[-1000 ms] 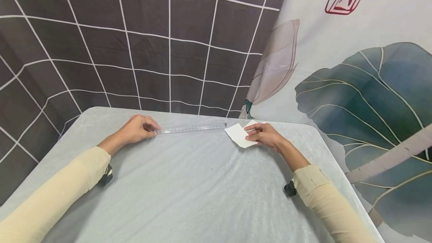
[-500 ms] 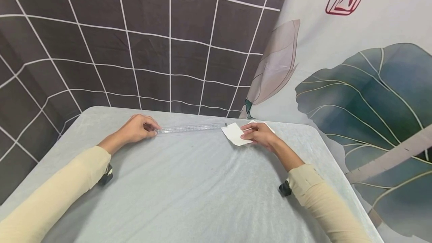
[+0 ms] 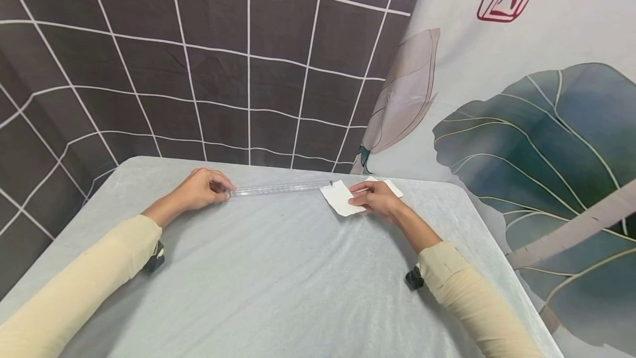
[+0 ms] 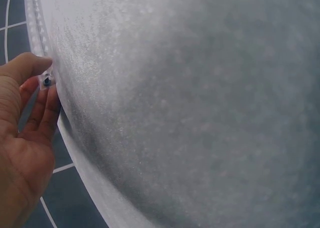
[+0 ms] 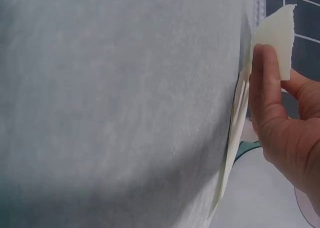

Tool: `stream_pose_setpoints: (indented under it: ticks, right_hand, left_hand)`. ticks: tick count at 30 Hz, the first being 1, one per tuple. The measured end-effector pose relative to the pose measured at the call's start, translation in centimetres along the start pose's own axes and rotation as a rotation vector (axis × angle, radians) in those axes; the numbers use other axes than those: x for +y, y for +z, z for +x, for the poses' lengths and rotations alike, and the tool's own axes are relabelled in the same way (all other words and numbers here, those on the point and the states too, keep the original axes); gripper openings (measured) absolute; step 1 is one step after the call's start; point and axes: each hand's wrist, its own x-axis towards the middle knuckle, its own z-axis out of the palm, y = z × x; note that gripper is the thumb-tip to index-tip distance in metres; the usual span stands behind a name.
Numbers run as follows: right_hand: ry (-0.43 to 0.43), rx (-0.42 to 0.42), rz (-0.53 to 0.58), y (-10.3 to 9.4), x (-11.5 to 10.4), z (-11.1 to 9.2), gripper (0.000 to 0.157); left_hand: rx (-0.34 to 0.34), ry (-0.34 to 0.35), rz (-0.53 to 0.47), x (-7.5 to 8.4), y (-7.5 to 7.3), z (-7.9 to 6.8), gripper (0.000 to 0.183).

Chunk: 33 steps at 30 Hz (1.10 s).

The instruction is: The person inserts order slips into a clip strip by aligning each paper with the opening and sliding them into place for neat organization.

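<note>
My left hand (image 3: 205,189) pinches the near-left end of a long, narrow clear plastic strip (image 3: 280,188) with a ridged pattern. The strip lies along the back of the table, a small dark spot at its far end. In the left wrist view, thumb and fingers hold the end of this strip (image 4: 40,36), where a dark dot shows. My right hand (image 3: 377,200) pinches a piece of white paper (image 3: 339,199) beside the strip's right end; whether they touch, I cannot tell. The right wrist view shows the paper (image 5: 276,36), torn along one edge, between fingers and thumb.
More white paper (image 3: 394,188) lies under and behind the right hand. A pale grey cloth covers the table (image 3: 278,280). Behind it hang a dark curtain with a white grid (image 3: 218,82) and a white cloth with a leaf print (image 3: 536,142).
My right hand has moved left with the piece of paper, toward the strip's right end, and more paper now shows behind the hand. The left hand and strip have stayed in place.
</note>
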Motion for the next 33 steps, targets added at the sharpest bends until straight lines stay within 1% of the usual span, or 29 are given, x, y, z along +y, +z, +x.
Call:
stream_pose_setpoints:
  ticks: [6, 16, 25, 33]
  right_hand:
    - [0.012, 0.008, 0.007, 0.7, -0.3, 0.1, 0.052]
    - [0.008, 0.006, 0.005, 1.4, -0.6, 0.2, 0.052]
    - [0.019, 0.004, 0.054, 2.0, -0.7, 0.4, 0.048]
    - [0.033, 0.0, 0.04, 2.6, -1.1, 0.3, 0.049]
  left_hand:
    - [-0.001, -0.003, -0.006, 0.0, 0.0, 0.0, 0.019]
    - [0.002, -0.007, -0.012, 0.1, -0.2, -0.1, 0.019]
    - [0.006, -0.006, -0.007, 0.1, -0.1, 0.1, 0.019]
    - [0.0, -0.007, 0.01, 0.1, -0.1, 0.1, 0.019]
